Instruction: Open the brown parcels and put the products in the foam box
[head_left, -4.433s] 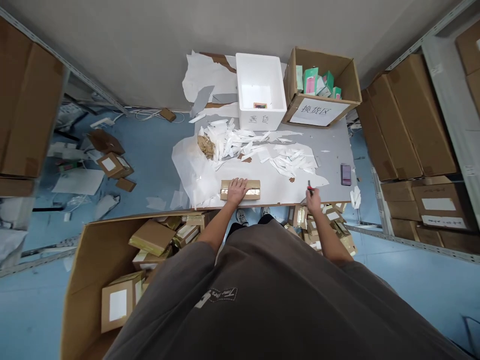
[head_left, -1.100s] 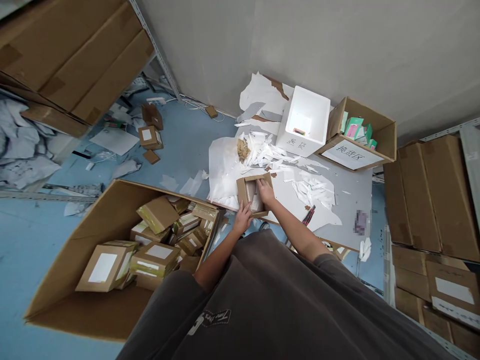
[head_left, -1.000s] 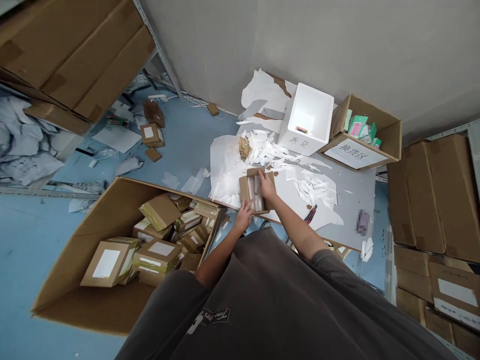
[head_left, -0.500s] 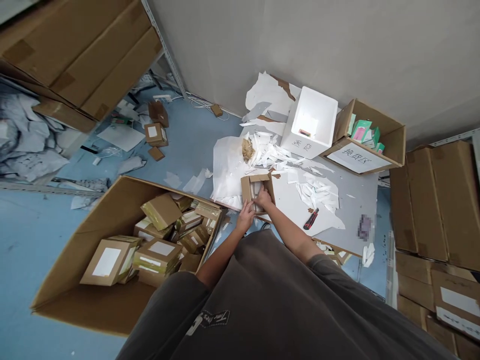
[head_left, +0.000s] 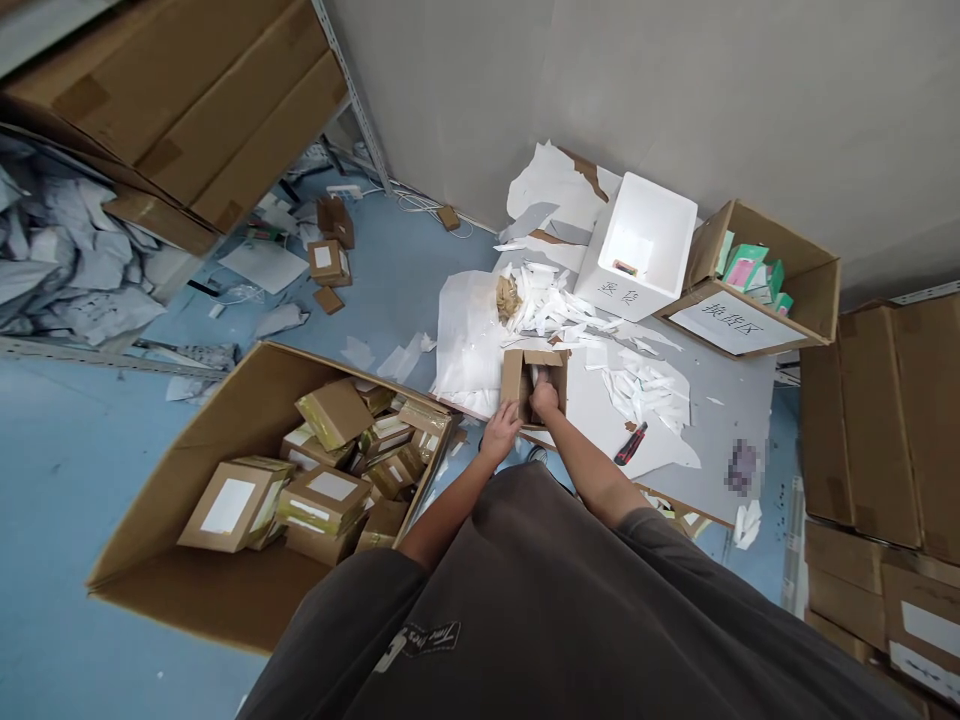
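A small open cardboard box point(head_left: 512, 378) stands at the near left edge of the table point(head_left: 724, 400), its flaps folded out. My left hand point(head_left: 501, 432) rests against the box's near left corner, gripping its side. Inside the box is my right hand point(head_left: 544, 398), its fingers closed on a pale item point(head_left: 536, 373) that is mostly hidden by the hand and the walls. White paper strips point(head_left: 544, 300) lie behind the box, with crumpled brown paper point(head_left: 508, 298) among them. A red and black utility knife point(head_left: 631, 443) lies to the right.
A large carton point(head_left: 187, 470) full of small taped boxes stands on the floor at the left. At the table's back are a white foam bin point(head_left: 626, 290) and a carton point(head_left: 739, 320) with green packages. Stacked cartons point(head_left: 877, 430) stand at the right.
The view has shifted, moving the scene slightly right. My right hand has drawn the pale item up from lying flat, baring the box's brown inside. My left hand stays at the box's side.
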